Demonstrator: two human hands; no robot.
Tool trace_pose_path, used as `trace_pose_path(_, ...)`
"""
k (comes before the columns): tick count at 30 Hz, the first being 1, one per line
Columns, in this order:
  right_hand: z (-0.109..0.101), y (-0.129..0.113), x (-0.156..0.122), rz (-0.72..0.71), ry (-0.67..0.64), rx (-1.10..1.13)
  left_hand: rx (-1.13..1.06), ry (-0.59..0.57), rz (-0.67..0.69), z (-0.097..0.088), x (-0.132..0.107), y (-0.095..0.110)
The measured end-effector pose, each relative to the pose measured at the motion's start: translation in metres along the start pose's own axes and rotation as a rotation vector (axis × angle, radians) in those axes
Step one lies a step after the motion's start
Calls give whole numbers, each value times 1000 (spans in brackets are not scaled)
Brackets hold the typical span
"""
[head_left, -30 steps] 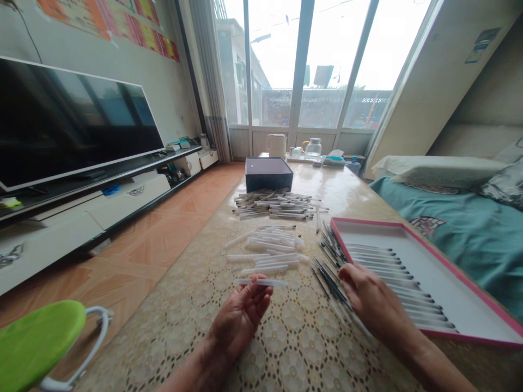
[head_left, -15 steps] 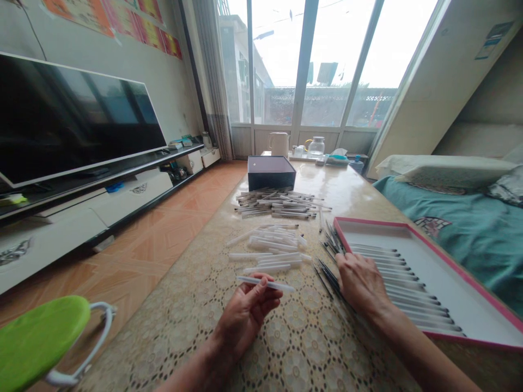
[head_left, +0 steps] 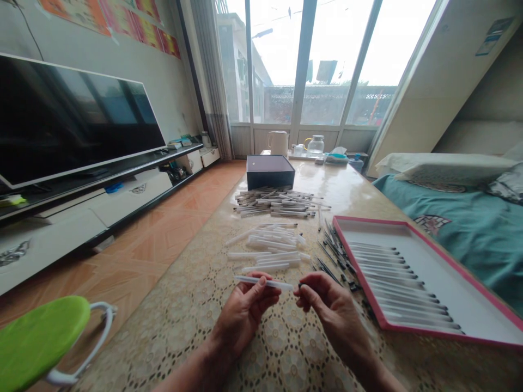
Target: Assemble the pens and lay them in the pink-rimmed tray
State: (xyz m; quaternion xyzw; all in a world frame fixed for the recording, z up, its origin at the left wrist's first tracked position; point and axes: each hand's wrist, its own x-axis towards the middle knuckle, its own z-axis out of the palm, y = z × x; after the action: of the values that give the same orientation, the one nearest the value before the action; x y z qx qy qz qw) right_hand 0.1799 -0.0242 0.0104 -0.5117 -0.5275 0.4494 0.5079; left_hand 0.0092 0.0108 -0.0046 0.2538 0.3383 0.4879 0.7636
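My left hand (head_left: 247, 313) is closed around a translucent white pen barrel (head_left: 281, 284), held nearly level with its right end pointing at my other hand. Between the thumb and fingers of my right hand (head_left: 333, 305) sits a small black pen plug (head_left: 301, 285), close to that right end; whether the two touch is hard to tell. Just beyond my hands lie loose translucent barrels (head_left: 272, 242). Thin black refills (head_left: 327, 267) and small black plugs (head_left: 353, 284) are scattered to the right, beside a pink-rimmed tray (head_left: 365, 296) with a row of black-ended pens (head_left: 412, 294).
Farther up the patterned table (head_left: 175, 332) a heap of pens (head_left: 278, 204) lies before a dark open box (head_left: 270, 179). A pitcher (head_left: 278, 143) and a glass jug (head_left: 316, 146) stand at the far end. A green stool (head_left: 44, 337) is at the left, a teal-covered seat (head_left: 461, 218) at the right.
My right hand has moved left from the black parts beside the tray to the barrel's right end, now pinching a black plug. My left hand keeps its hold on the barrel.
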Motion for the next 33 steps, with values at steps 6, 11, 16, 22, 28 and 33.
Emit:
trace_pose_path(6, 2, 10, -3, -109, 41, -129, 6, 13, -1, 2, 2, 0)
trace_pose_path(11, 3, 11, -2, -141, 52, -171, 17, 22, 1, 3, 1, 0)
trace_pose_path(16, 3, 10, 0, -152, 38, -179, 34, -5, 9, 2, 1, -1)
trace_pose_path(22, 3, 12, 0, -105, 25, -112, 46, -26, 11, 3, -1, 0)
trace_pose_path(28, 4, 14, 0, -51, 16, -109, 67, -78, 26, 2, -1, -1)
trace_pose_path(33, 2, 22, 0, -81, 2, -301, 79, -131, 15, 2, -1, 0)
